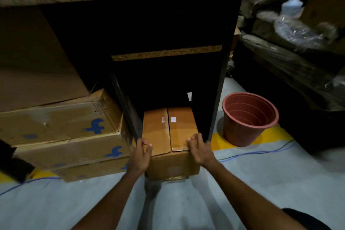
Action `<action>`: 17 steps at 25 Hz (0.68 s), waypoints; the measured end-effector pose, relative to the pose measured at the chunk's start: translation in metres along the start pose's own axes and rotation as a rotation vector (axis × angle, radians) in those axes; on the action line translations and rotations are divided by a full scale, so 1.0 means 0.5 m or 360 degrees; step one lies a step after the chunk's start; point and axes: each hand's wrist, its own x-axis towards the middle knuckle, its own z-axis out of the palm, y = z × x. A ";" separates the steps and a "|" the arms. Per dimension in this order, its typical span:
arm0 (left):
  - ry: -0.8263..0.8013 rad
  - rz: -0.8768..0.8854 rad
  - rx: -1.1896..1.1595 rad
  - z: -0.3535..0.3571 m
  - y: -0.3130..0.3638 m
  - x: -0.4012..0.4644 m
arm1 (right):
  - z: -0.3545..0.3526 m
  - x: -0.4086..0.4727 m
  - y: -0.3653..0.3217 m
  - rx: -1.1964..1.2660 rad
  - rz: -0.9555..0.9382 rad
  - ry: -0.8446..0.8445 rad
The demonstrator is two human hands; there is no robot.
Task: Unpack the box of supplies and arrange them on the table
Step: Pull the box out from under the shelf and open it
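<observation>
the left hand [142, 152] grips the near left top corner of the closed brown cardboard box [169, 136], thumb on the top flap and fingers curled over the side; the right hand [198, 148] grips the near right corner the same way. the box sits on the floor, its far half inside the bottom bay of the tall black particle-board cabinet [168, 24] and its near end sticking out toward the person.

to do this step well, i'd judge the pull should come straight back and level, both hands even, so the box doesn't jam against the cabinet's side panels, which stand close on each side. its top flaps meet at a centre seam and look unsealed, so lifting by them seems unwise.

counted: two hands, one box in the grip, one cabinet, three flat cardboard boxes with blue logos stacked [61, 130] to the left, one terracotta-coloured plastic pot [249, 119] to the right, one thin blue cable [261, 152] on the grey floor [270, 183].
</observation>
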 end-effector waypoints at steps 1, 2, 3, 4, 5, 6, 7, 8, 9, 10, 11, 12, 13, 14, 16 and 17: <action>-0.0054 -0.0085 -0.0064 -0.010 0.013 0.025 | -0.008 0.029 -0.015 -0.0061 0.0005 -0.0046; -0.0137 -0.0142 -0.0122 -0.015 0.022 0.043 | -0.011 0.049 -0.028 -0.0102 0.0022 -0.0102; -0.0239 -0.0172 -0.0154 -0.016 0.031 0.050 | -0.008 0.065 -0.036 -0.0147 0.0034 -0.0147; -0.0347 -0.0188 -0.0121 -0.009 0.035 0.049 | -0.003 0.067 -0.040 -0.0209 0.0057 -0.0179; -0.0372 -0.0185 -0.0036 -0.001 0.035 0.047 | 0.002 0.065 -0.042 -0.0244 0.0076 -0.0194; -0.0364 -0.0187 0.0038 0.009 0.030 0.044 | 0.006 0.060 -0.041 -0.0261 0.0106 -0.0192; -0.0336 -0.0222 0.0100 0.017 0.027 0.031 | 0.010 0.048 -0.036 -0.0275 0.0126 -0.0186; -0.0309 -0.0248 0.0144 0.024 0.017 0.020 | 0.012 0.028 -0.034 -0.0296 0.0133 -0.0192; -0.0308 -0.0260 0.0189 0.023 0.017 0.003 | 0.014 0.007 -0.029 -0.0311 0.0138 -0.0213; -0.0309 -0.0253 0.0210 0.023 0.017 -0.012 | 0.014 -0.013 -0.023 -0.0316 0.0139 -0.0235; -0.0322 -0.0245 0.0217 0.021 0.020 -0.031 | 0.013 -0.032 -0.017 -0.0324 0.0130 -0.0257; -0.0346 -0.0223 0.0228 0.019 0.018 -0.053 | 0.009 -0.058 -0.009 -0.0335 0.0121 -0.0275; -0.0369 -0.0213 0.0268 0.016 0.014 -0.078 | 0.002 -0.080 0.000 -0.0353 0.0112 -0.0276; -0.0376 -0.0182 0.0333 0.012 0.004 -0.105 | -0.009 -0.098 0.012 -0.0383 0.0111 -0.0292; -0.0382 -0.0145 0.0467 0.000 -0.018 -0.152 | -0.038 -0.112 0.031 -0.0451 0.0108 -0.0445; -0.0363 -0.0156 0.0483 -0.002 -0.029 -0.167 | -0.052 -0.111 0.039 -0.0492 0.0118 -0.0554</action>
